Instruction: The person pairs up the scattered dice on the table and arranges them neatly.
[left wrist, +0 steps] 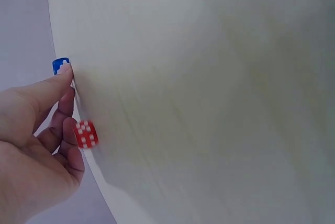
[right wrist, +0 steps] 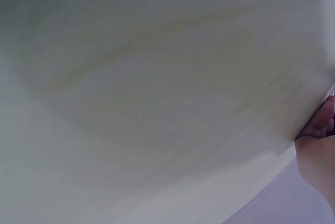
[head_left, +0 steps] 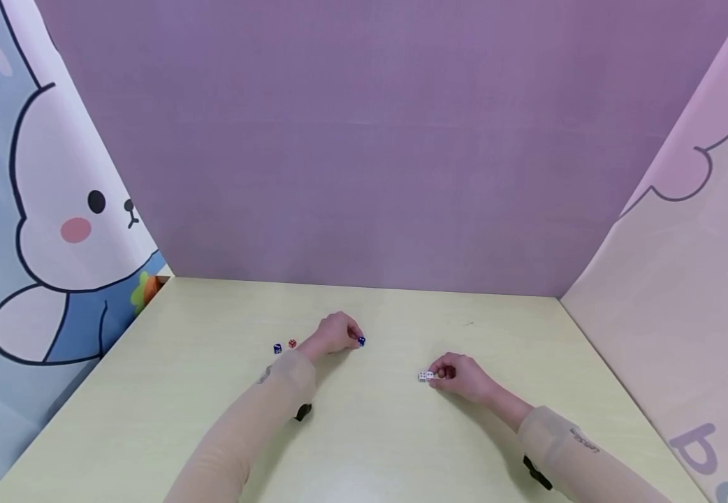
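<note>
My left hand [head_left: 339, 331] pinches a blue die [head_left: 361, 341] between thumb and finger, low over the table. In the left wrist view that blue die [left wrist: 61, 66] shows at the thumb tip, with a red die [left wrist: 86, 134] beside the curled lower fingers. Two white dice sit side by side at my right hand [head_left: 461, 376], whose thumb and finger pinch the nearer white die [head_left: 430, 375]; the other white die [head_left: 422, 377] is just left of it. Only part of the right hand [right wrist: 316, 148] enters the right wrist view, and its dice are hidden there.
Left of my left wrist, a blue die [head_left: 277, 348] and a red die [head_left: 292, 343] lie on the pale wooden table [head_left: 376, 433]. A purple panel [head_left: 364, 154] stands along the back edge, with printed cloths on both sides.
</note>
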Demonstrator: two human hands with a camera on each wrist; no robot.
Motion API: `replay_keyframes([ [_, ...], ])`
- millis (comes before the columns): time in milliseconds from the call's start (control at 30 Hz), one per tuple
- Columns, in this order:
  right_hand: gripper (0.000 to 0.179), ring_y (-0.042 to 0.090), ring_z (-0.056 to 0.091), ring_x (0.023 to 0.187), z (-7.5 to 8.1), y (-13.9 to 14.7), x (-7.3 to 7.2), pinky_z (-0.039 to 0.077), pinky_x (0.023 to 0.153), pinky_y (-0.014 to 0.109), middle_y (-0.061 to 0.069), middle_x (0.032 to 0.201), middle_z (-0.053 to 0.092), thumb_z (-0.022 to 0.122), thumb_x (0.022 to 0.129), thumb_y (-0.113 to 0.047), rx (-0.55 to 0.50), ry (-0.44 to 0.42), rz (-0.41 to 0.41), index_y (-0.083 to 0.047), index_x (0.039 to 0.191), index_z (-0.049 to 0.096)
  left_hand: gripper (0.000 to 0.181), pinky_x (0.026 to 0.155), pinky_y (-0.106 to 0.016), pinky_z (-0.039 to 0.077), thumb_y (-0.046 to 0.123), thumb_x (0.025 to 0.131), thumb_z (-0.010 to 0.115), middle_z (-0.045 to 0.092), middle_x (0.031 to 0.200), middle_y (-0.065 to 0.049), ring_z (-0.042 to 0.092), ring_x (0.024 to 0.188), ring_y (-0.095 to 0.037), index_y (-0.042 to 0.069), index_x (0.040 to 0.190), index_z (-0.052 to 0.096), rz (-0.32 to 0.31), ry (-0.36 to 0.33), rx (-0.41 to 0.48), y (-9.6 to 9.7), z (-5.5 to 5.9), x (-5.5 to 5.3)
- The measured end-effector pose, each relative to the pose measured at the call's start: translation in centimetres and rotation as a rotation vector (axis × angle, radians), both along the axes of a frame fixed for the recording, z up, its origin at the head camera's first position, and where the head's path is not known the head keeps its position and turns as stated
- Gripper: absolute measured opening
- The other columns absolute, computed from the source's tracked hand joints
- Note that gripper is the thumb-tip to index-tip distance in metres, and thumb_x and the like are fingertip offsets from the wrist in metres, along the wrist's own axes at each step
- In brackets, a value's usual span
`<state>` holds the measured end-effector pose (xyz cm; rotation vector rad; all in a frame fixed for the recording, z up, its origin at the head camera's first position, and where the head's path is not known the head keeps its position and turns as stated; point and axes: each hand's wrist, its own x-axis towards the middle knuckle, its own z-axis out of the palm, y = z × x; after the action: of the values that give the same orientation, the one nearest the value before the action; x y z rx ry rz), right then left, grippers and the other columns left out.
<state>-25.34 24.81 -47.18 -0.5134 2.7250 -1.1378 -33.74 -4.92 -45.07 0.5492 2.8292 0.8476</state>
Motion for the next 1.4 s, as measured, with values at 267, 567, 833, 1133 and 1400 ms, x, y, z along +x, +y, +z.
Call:
replay_keyframes([
  [267,0.017,0.013,0.046,0.071,-0.2,0.1,-0.4,0.04,0.058,0.019,0.0,0.079,0.054,0.074,0.08,-0.012,-0.004,-0.001,0.007,-0.007,0.094,0.065,0.012,0.077,-0.031,0.045,0.012,0.076,0.078,0.068,0.079,0.004,0.057,0.072,-0.009,0.012,0.087,0.073,-0.011,-0.02,0.062,1.3,-0.4,1.0],
  [567,0.017,0.012,0.045,0.071,-0.4,0.2,-0.4,0.039,0.058,0.019,0.0,0.078,0.054,0.074,0.08,-0.012,-0.003,-0.001,0.001,-0.007,0.094,0.065,0.012,0.075,-0.031,0.045,0.013,0.074,0.079,0.067,0.076,0.005,0.057,0.069,-0.008,0.012,0.085,0.073,0.0,0.044,0.036,2.0,-0.6,2.8],
  [833,0.018,0.013,0.046,0.071,-0.4,0.1,-0.4,0.039,0.058,0.019,0.001,0.079,0.054,0.075,0.079,-0.012,-0.013,0.0,-0.006,-0.007,0.093,0.065,0.011,0.073,-0.029,0.046,0.013,0.074,0.079,0.067,0.075,0.005,0.057,0.069,-0.008,0.012,0.084,0.073,-0.006,0.071,0.029,2.4,-0.1,4.5],
  [1133,0.019,0.013,0.046,0.072,-0.1,0.0,-0.3,0.039,0.058,0.019,0.001,0.079,0.055,0.075,0.079,-0.013,-0.007,-0.003,-0.008,-0.007,0.094,0.065,0.011,0.073,-0.036,0.041,0.013,0.073,0.08,0.064,0.07,0.007,0.054,0.067,-0.009,0.012,0.081,0.073,0.031,0.075,0.076,2.6,-0.4,6.4],
  [1400,0.023,0.014,0.047,0.073,0.5,0.1,0.2,0.041,0.059,0.019,0.002,0.081,0.056,0.076,0.078,-0.014,-0.021,-0.026,-0.032,-0.007,0.098,0.065,0.011,0.07,-0.027,0.045,0.01,0.073,0.08,0.064,0.07,0.005,0.054,0.065,-0.008,0.009,0.08,0.073,0.004,0.076,0.124,3.2,-0.2,8.1],
])
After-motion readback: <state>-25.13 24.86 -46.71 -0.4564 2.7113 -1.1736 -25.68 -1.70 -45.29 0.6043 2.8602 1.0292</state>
